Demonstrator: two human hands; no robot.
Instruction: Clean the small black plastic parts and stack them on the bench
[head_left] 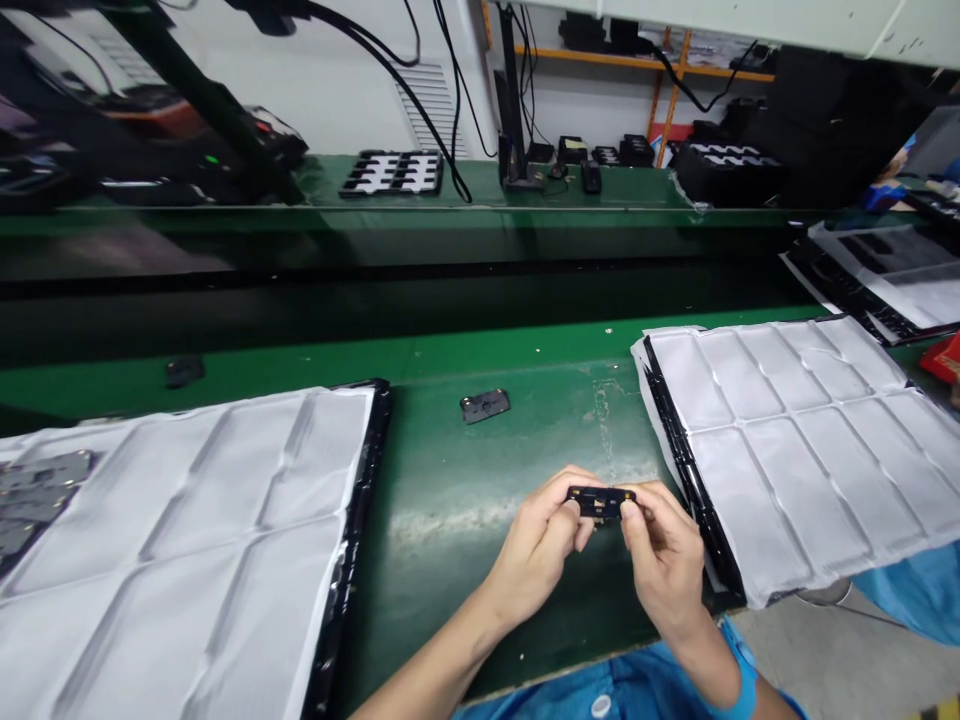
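Both hands meet low over the green bench and share a small flat black part with gold spots. My left hand pinches its left end with curled fingers. My right hand pinches its right end. A second dark part of similar shape lies loose on the bench a little beyond the hands. Blue sleeves show at the bottom edge.
A black tray under a white padded sheet lies at the left, with dark parts at its far left. A similar covered tray lies at the right. Beyond run a dark conveyor strip, black trays, cables and equipment.
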